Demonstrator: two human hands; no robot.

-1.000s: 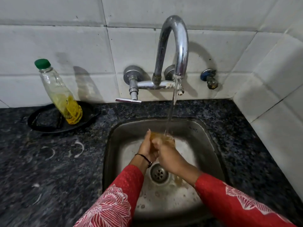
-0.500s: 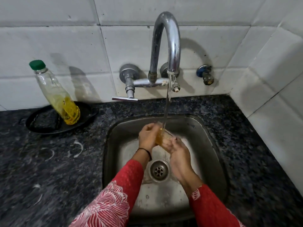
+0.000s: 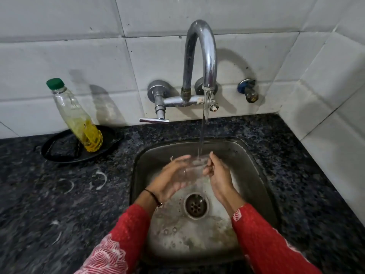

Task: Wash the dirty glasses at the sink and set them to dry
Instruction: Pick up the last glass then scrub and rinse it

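A clear drinking glass (image 3: 194, 168) lies tilted between my hands over the steel sink (image 3: 254, 161), right under the running stream from the curved tap (image 3: 199, 56). My left hand (image 3: 171, 177) is blurred, its fingers stretched along the glass's left side with the palm turned towards it. On the other side my right hand (image 3: 218, 174) grips the glass's right end with curled fingers and thumb. The glass looks clear and holds water.
A bottle of yellow liquid with a green cap (image 3: 79, 119) leans in a black dish (image 3: 59, 153) on the dark granite counter (image 3: 59, 204) to the left. White ring marks dot the counter. The drain (image 3: 196, 206) sits below my hands. Tiled walls close the back and right.
The amber colour seen in the glass earlier is gone and it now looks clear. My left hand has opened out along the glass, and my right hand has shifted to its right end.
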